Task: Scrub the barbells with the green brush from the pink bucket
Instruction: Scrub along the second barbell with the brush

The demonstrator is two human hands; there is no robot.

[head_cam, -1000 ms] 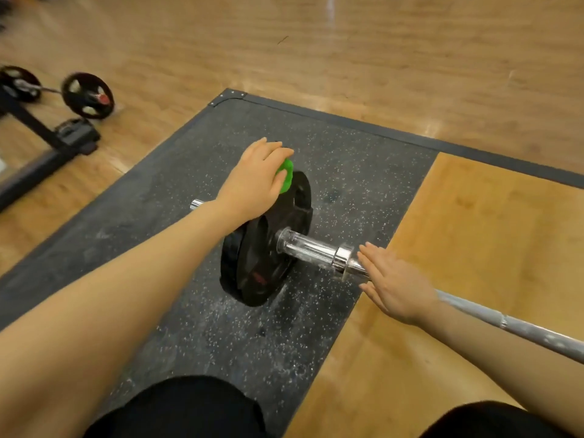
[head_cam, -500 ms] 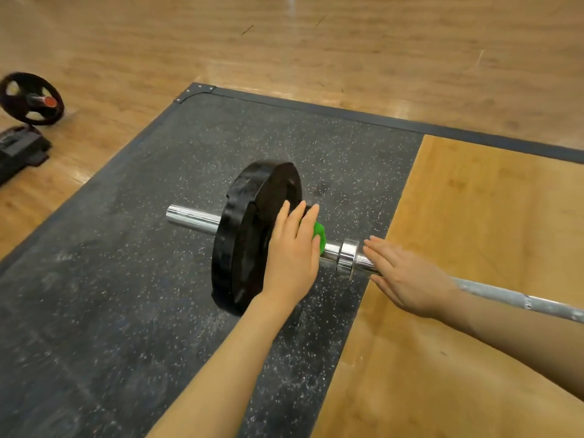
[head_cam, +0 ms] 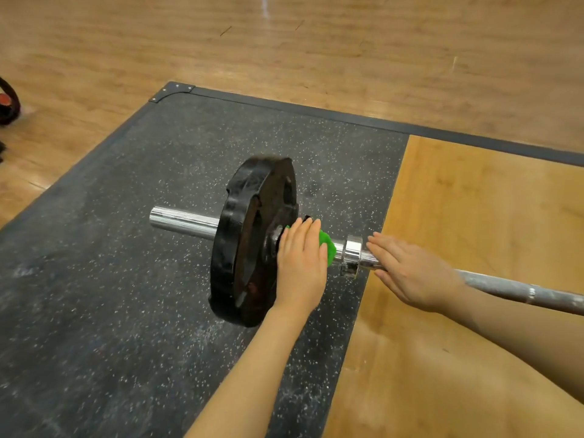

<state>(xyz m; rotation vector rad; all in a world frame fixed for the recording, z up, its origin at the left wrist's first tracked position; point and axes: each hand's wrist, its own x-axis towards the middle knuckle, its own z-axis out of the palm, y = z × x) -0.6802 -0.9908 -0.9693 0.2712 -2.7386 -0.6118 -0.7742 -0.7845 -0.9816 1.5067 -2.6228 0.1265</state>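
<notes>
Two hands work at frame centre. Far left edge: dark plate w/ red hub on wood floor, partly cut off. Speckled mat fills lower left. Bar lies across mat, chrome sleeve end left of centre, black plate upright on it. L hand lies flat over brush, fingers straight, together, pressing it on sleeve just right of plate. Collar next. R hand flat on shaft, fingers straight, not wrapped. Platform wood at right.
</notes>
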